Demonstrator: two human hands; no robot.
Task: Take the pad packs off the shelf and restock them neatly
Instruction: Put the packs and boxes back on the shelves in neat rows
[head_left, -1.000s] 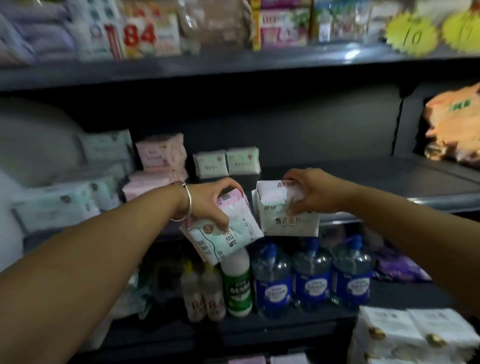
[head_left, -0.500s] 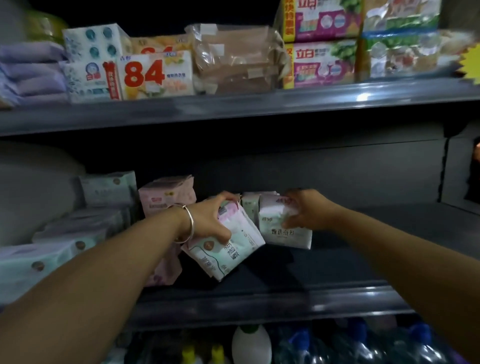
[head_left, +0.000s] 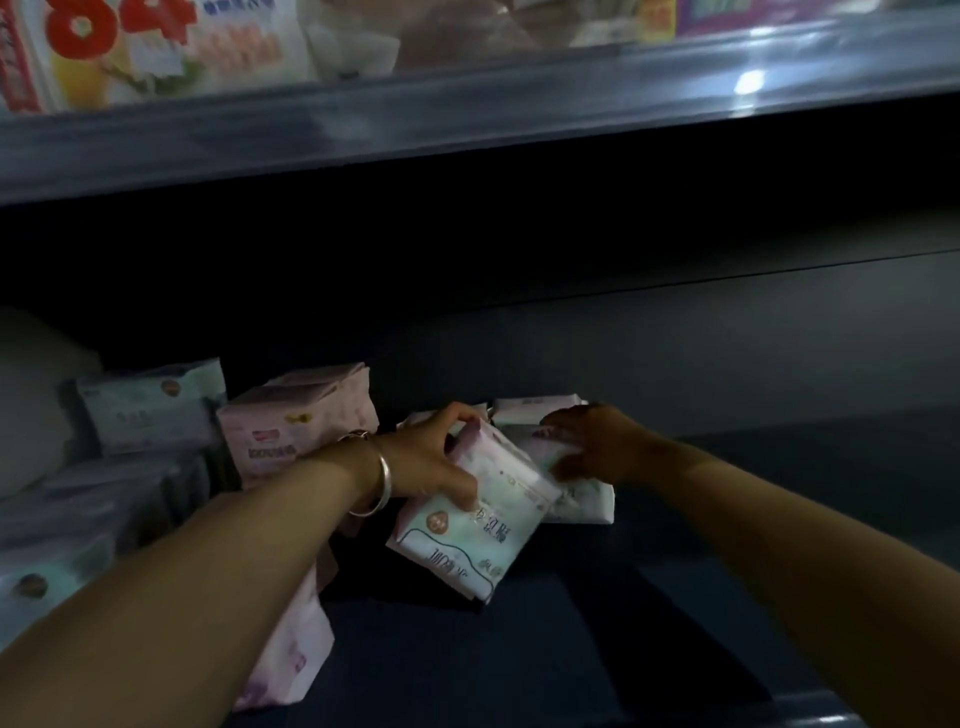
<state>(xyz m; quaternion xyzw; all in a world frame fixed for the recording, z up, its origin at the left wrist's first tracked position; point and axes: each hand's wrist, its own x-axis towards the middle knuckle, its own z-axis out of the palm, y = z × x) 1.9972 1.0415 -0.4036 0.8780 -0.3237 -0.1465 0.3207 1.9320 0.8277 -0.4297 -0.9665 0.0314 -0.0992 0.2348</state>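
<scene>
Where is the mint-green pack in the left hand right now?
Head view, centre: the mint-green pack is tilted in the left hand, over the dark shelf, just left of the right hand.

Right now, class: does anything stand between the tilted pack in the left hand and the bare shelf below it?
Nothing visible does. The left hand holds the tilted pack over bare shelf; the right hand presses another pack beside it.

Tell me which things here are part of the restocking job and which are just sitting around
Part of the job: mint pack in left hand; white pack under right hand; pink packs; pale green pack; dark shelf.

Just there: box marked 84 on the upper shelf; bracelet.
</scene>
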